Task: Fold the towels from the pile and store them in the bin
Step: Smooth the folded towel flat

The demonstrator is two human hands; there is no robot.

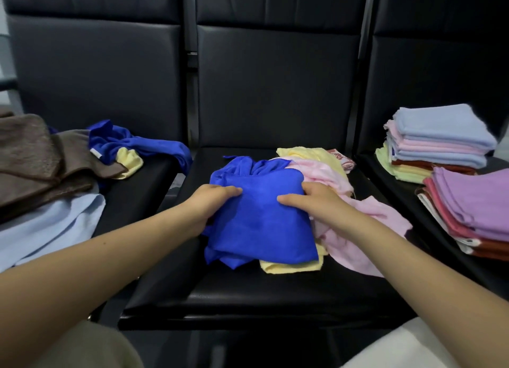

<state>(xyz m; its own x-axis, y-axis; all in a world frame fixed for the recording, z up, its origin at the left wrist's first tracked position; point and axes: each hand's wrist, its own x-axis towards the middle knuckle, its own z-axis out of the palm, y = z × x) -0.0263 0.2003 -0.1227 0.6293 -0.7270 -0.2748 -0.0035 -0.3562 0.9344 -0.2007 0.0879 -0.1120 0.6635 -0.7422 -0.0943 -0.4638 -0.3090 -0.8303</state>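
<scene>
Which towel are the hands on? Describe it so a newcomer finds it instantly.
Start at the middle black seat of the three. On its loose pile lies the bright blue towel, with the left hand and right hand on its sides. Everything under it is pale pink or yellow.

Black padded seats [248, 293], 3 in row. Mid: loose towel pile [325, 174]. L: brown, blue cloths [41, 161]; R: folded stacks [440, 144].

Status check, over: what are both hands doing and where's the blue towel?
Left hand and right hand both grip the blue towel. It sits atop the pink towel and yellow towel, middle seat. No bin visible.
</scene>
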